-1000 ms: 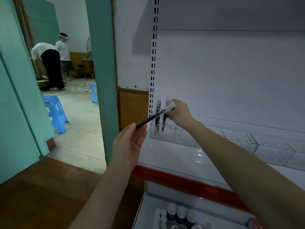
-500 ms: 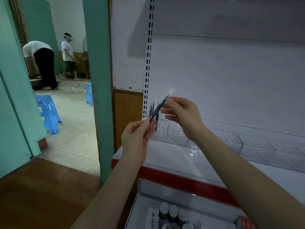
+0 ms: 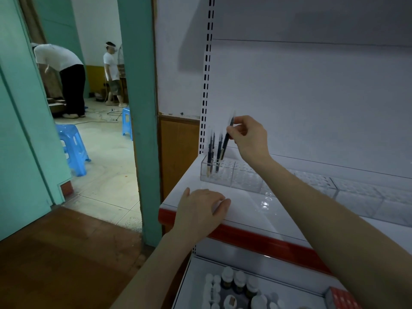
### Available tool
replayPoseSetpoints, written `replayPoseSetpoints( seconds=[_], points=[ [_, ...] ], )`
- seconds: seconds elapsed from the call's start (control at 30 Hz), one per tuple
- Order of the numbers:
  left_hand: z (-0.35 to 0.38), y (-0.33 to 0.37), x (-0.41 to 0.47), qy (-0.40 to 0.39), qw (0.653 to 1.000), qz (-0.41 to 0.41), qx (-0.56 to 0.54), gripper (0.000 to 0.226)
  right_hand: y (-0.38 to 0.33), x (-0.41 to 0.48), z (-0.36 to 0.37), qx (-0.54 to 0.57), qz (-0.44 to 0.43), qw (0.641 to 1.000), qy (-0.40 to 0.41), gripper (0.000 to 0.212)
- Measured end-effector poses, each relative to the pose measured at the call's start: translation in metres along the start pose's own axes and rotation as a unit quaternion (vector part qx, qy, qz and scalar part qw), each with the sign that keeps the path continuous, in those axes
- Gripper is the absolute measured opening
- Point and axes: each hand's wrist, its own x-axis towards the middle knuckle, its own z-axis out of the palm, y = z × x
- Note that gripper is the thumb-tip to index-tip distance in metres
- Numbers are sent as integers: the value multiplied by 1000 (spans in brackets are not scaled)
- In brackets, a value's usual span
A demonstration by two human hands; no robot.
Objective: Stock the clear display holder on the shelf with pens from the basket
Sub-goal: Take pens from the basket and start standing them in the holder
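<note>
clear display holder [image 3: 217,173]: stands at the back left corner of the white shelf [image 3: 243,210], close to the slotted upright. its leftmost compartment holds a few dark pens [image 3: 210,150], upright to slightly leaning, tips down; exact count unclear from blur. the compartments next to it on the right look unfilled. more clear trays [image 3: 356,192] continue to the right along the back of the shelf. one further pen [image 3: 225,142] is in the air over the holder's left compartment, tilted with its top leaning right, lower end just at the level of the holder's top; cannot tell whether it has entered a slot. right hand [image 3: 249,137]: arm stretched forward, thumb and fingertips pinching that pen near its upper end, wrist raised above the holder. left hand [image 3: 200,208]: palm down on the front left corner of the shelf, just behind the red edge strip, fingers loosely bent, holding nothing. hands well apart. lower shelf [image 3: 200,270]: white-capped bottles [image 3: 236,284] in a cluster, a red box [image 3: 342,297] to their right. through the doorway at left: a blue stool [image 3: 71,146] and two people [image 3: 66,79] farther back.
</note>
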Motion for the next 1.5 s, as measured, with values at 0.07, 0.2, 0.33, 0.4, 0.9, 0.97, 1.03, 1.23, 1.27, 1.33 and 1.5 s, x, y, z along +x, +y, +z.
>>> replayPoseSetpoints(
  seconds=[0.07, 0.2, 0.33, 0.4, 0.9, 0.97, 1.03, 1.23, 1.27, 1.33, 1.5],
  points=[
    [0, 0, 1, -13, 1000, 0, 21, 61, 1, 1, 5, -9, -3, 1000, -4, 21],
    [3, 0, 1, 8, 999, 20, 31, 76, 5, 5, 13, -35, 7, 999, -22, 22],
    [6, -2, 2, 17, 999, 23, 37, 75, 16, 3, 23, -85, 27, 994, -58, 24],
    [8, -4, 3, 31, 998, 31, 36, 70, 21, 0, 27, -101, 40, 992, -64, 26],
    [28, -3, -35, 279, 941, 180, -65, 29, 10, -114, -39, 85, 28, 993, 79, 11],
    [49, 5, -71, 295, 925, 211, -112, 24, 11, -164, -58, 102, 6, 993, 67, 7],
    [83, 10, -113, 241, 936, 201, -158, 23, 26, -216, -74, 77, -2, 996, 33, 12],
    [216, 2, -228, -99, 969, -43, -222, 23, 163, -372, -93, -59, 266, 958, -91, 7],
    [235, 0, -245, -155, 963, -80, -206, 23, 186, -398, -94, -61, 317, 942, -88, 9],
    [271, -6, -277, -254, 945, -129, -160, 29, 229, -448, -89, -82, 399, 909, -87, 11],
    [351, -29, -340, -433, 886, -144, -82, 36, 311, -551, -56, -145, 544, 818, -117, 23]
  ],
)
